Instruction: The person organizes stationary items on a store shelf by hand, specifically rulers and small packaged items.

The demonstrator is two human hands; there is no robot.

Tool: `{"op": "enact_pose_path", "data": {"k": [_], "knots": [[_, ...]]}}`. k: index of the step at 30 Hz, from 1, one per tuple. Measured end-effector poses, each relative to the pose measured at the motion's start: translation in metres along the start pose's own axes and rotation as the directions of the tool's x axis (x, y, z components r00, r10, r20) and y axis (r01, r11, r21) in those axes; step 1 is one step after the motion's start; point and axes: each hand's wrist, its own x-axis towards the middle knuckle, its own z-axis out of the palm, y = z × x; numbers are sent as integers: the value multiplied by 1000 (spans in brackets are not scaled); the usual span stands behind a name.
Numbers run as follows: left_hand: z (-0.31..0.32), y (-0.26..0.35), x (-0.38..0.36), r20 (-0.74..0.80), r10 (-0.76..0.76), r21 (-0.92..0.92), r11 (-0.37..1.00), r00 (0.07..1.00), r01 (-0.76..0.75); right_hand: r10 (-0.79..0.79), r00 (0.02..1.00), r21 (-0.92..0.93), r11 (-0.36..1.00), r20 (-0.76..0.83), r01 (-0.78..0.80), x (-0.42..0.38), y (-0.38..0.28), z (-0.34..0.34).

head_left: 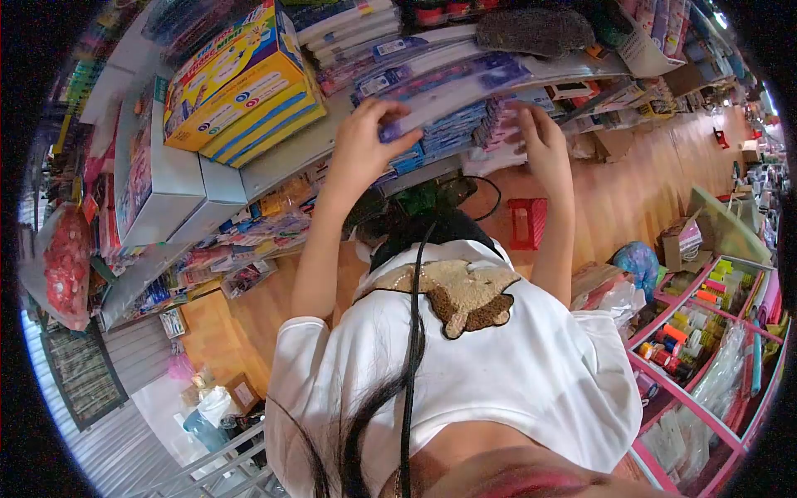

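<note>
At the front edge of the shelf, flat clear-wrapped packages (457,93) with purple and blue print lie in a stack. My left hand (369,137) is at the left end of this stack, its thumb and fingers apart around a gap. My right hand (541,139) is raised at the right end, fingers spread and slightly blurred. Neither hand grips a package. Between the hands and a little lower are rows of small blue packets (452,133), with pink packets (496,124) at their right, close to my right fingertips.
To the left, yellow printed boxes (241,91) are stacked beside white boxes (170,187). A dark mesh bundle (535,31) lies at the back of the shelf. A red plastic stool (526,224) is on the wooden floor. A pink-edged divided rack (697,332) stands at the right.
</note>
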Motion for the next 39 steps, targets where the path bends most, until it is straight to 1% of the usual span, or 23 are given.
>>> {"op": "enact_pose_path", "data": {"k": [1,2,3,5,6,9,10,13,14,17,18,20,21,23,24,26,29,32,35,36,38,39], "knots": [[-7,0,-8,27,0,-77,997,1000,2,-77,996,56,995,-46,79,5,13,5],[-13,1,-17,88,-22,-145,989,996,35,-150,984,106,981,-95,160,6,24,8],[-18,2,-26,179,-99,-244,960,979,141,-164,982,256,949,-91,182,2,13,12],[-26,3,-38,371,-216,-397,842,903,364,-194,976,535,817,-93,214,-9,-26,23],[-22,-4,-45,413,-203,-456,797,888,395,-208,976,570,795,-69,209,-13,-30,24],[-7,-9,-58,274,-85,-405,893,958,195,-336,940,757,630,64,174,-22,-42,38],[-4,-10,-58,335,-43,-400,898,941,183,-317,948,825,542,21,163,-31,-59,50],[-8,19,-48,195,-64,-557,814,979,164,-401,914,690,679,60,252,-35,-61,55],[-14,24,-43,164,-128,-600,774,978,202,-405,907,614,747,120,253,-37,-66,54],[-34,47,-31,-1,-46,-723,690,999,31,-366,886,314,909,285,274,-45,-83,51],[-37,55,-30,-24,-35,-702,712,999,8,-424,870,289,891,252,350,-47,-85,56],[-40,68,-30,-70,-9,-655,754,998,-39,-424,864,182,904,270,387,-52,-91,57],[-44,68,-31,-47,-35,-650,760,998,-4,-425,862,129,905,276,405,-53,-93,58],[-48,66,-33,8,-84,-637,768,996,70,-420,856,106,907,301,408,-54,-92,60],[-48,63,-34,49,-100,-710,696,994,105,-417,854,95,908,311,409,-55,-92,61],[-47,56,-36,137,-115,-831,528,984,177,-409,851,128,912,330,389,-58,-93,62],[-54,60,-36,217,-112,-897,370,970,244,-365,848,161,931,384,328,-61,-97,63],[-56,55,-37,276,-109,-858,419,955,296,-340,846,208,938,410,276,-62,-96,66],[-57,57,-38,295,-122,-856,408,948,319,-316,849,225,945,424,239,-64,-96,67],[-57,56,-38,300,-110,-848,424,948,318,-306,850,224,948,429,228,-64,-97,67],[-58,54,-38,311,-85,-833,456,947,314,-321,838,195,946,441,260,-64,-97,67],[-57,55,-38,311,-96,-841,436,946,321,-327,832,180,945,448,274,-64,-96,68]]}}
